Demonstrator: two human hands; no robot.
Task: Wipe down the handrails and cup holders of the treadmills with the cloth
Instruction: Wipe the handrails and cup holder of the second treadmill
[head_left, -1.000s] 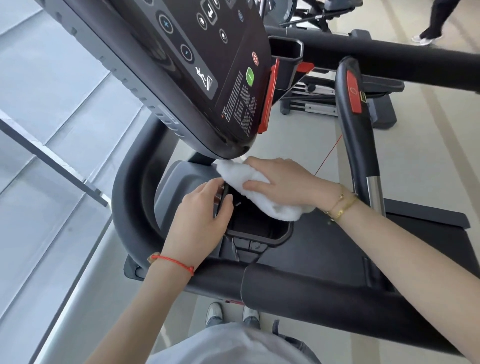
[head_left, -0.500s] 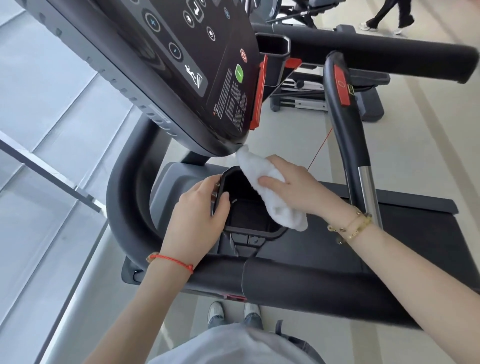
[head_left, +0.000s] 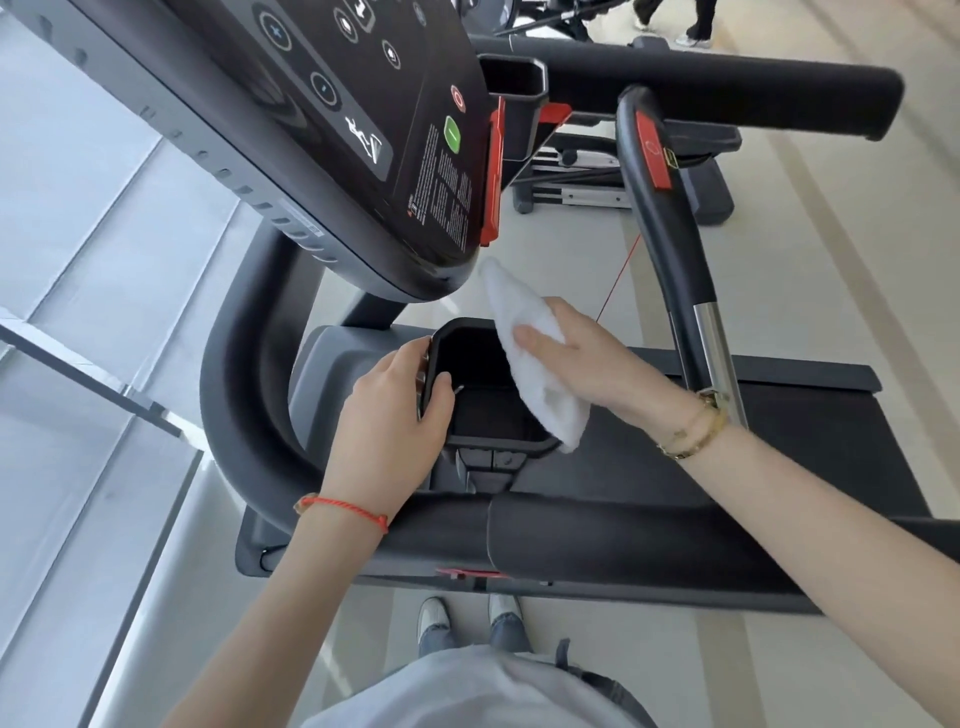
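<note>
A black cup holder (head_left: 485, 410) sits below the treadmill console. My left hand (head_left: 395, 415) grips its left rim, thumb hooked over the edge. My right hand (head_left: 587, 358) holds a folded white cloth (head_left: 530, 348) against the holder's right rim; the cloth stands on edge, with one end poking up toward the console and the other hanging past the holder's near corner. A black padded handrail (head_left: 597, 535) runs across in front of me, curving up on the left (head_left: 234, 374).
The console (head_left: 363, 130) overhangs the holder closely. A curved grip (head_left: 660, 208) with a red button and chrome section rises on the right. Another handrail (head_left: 727, 88) and second cup holder (head_left: 514, 78) lie beyond. A person's feet show at top right. A glass wall runs along the left.
The cloth has swept from the holder's far-left top edge across to its right rim, uncovering the opening. My left hand has kept its hold on the left rim.
</note>
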